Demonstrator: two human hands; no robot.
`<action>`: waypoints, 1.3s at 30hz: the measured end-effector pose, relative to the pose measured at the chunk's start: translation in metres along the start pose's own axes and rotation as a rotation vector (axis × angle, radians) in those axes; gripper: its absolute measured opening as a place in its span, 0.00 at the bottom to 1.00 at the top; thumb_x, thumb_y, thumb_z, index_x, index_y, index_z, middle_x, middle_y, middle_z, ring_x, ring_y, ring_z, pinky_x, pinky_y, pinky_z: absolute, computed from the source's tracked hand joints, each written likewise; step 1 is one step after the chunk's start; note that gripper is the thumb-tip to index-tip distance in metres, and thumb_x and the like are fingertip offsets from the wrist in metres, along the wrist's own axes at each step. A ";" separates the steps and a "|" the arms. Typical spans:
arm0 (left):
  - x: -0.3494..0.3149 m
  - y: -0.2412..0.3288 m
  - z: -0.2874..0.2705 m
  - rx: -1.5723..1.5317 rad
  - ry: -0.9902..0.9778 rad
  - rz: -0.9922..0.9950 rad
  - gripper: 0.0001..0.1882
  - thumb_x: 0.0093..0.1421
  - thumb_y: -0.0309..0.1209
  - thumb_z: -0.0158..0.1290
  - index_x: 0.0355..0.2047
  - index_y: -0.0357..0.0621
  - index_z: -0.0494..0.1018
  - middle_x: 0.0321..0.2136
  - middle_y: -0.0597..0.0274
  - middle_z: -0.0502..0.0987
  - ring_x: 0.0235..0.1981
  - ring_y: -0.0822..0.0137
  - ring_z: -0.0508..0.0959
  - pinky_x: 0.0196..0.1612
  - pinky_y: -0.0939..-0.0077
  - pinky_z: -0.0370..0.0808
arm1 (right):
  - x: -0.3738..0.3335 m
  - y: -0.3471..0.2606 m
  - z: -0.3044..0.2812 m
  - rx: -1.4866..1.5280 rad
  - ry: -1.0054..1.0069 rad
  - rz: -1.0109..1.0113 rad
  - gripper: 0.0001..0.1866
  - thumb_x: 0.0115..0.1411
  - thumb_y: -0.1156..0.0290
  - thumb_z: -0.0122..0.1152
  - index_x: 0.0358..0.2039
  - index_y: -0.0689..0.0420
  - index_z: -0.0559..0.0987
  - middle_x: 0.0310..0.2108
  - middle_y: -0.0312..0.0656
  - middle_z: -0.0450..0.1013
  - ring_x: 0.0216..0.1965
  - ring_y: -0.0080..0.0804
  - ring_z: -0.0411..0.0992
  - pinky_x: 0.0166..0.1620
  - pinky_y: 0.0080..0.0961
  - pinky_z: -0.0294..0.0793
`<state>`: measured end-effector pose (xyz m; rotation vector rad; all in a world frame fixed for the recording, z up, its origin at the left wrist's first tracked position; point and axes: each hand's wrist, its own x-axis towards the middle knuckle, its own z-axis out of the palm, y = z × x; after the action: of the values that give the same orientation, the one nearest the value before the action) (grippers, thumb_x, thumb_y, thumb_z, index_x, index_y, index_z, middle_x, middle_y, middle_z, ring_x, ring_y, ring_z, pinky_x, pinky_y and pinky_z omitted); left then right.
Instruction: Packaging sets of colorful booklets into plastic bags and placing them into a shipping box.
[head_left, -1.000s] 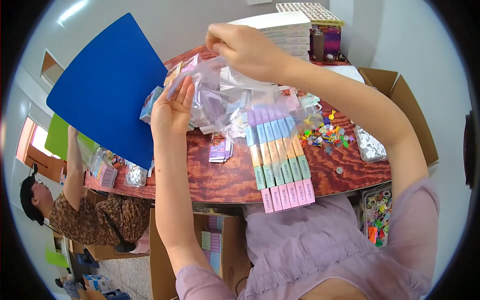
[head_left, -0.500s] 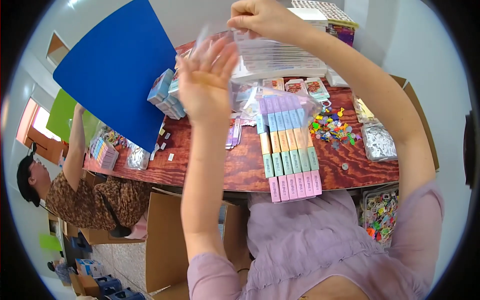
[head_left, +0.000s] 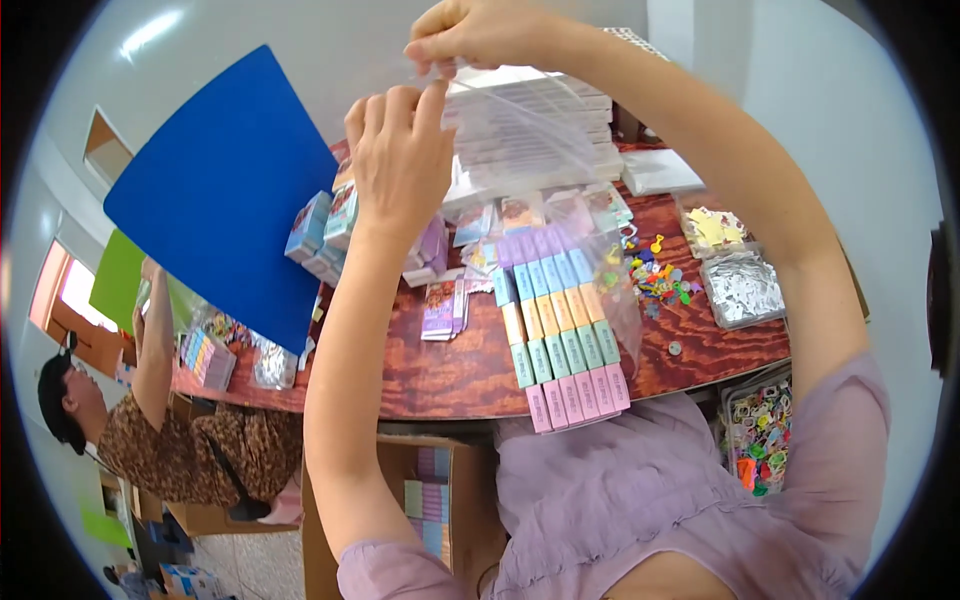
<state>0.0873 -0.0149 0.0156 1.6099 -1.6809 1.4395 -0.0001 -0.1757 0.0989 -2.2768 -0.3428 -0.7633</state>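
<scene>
My right hand (head_left: pixel 490 35) is up high, its fingers pinching the top of a clear plastic bag (head_left: pixel 530 125). Just below it, my left hand (head_left: pixel 402 155) shows its back, with the fingers curled at the bag's upper left edge. The bag hangs down toward a block of small pastel boxes (head_left: pixel 560 335), stacked in purple, blue, orange, green and pink rows. Loose film shows along the block's right side; how far it encloses the boxes is hard to tell. The block's near end lies at the table's front edge, against my lap.
Blue boxes (head_left: pixel 312 225) stand by a blue panel (head_left: pixel 225 190) on the left. Colourful small charms (head_left: pixel 665 280), a tub of silvery pieces (head_left: pixel 742 287) and white stacks (head_left: pixel 540 120) lie around. An open carton (head_left: pixel 400 455) sits below. Another person (head_left: pixel 190 440) works at far left.
My left hand has turned from open palm to back showing, and its fingers have closed at the bag. My right hand has shifted left. The box block appears slightly lower and further left.
</scene>
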 end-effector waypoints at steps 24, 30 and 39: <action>0.078 0.032 -0.005 -0.192 0.673 -0.217 0.35 0.48 0.27 0.61 0.57 0.42 0.61 0.57 0.52 0.63 0.59 0.49 0.62 0.60 0.56 0.59 | -0.020 -0.073 -0.091 -0.362 -0.137 0.083 0.08 0.53 0.71 0.60 0.22 0.62 0.78 0.18 0.39 0.73 0.21 0.25 0.72 0.25 0.23 0.70; 0.088 0.012 -0.036 -0.891 0.025 -0.493 0.15 0.55 0.32 0.59 0.38 0.33 0.75 0.27 0.60 0.76 0.34 0.69 0.75 0.42 0.73 0.71 | -0.041 -0.094 -0.088 -0.385 -0.171 0.278 0.08 0.58 0.68 0.59 0.27 0.60 0.77 0.21 0.33 0.71 0.23 0.21 0.69 0.29 0.20 0.68; 0.073 -0.026 -0.051 -1.349 -0.126 -0.669 0.15 0.65 0.36 0.50 0.30 0.35 0.77 0.20 0.69 0.70 0.24 0.77 0.70 0.34 0.82 0.71 | -0.074 -0.082 -0.010 -0.998 0.562 -0.759 0.09 0.54 0.71 0.60 0.36 0.57 0.77 0.29 0.39 0.73 0.32 0.34 0.72 0.34 0.27 0.70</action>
<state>0.0739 -0.0022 0.1065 1.1692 -1.3555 -0.2006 -0.0992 -0.1254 0.1035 -2.6042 -0.6658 -2.3189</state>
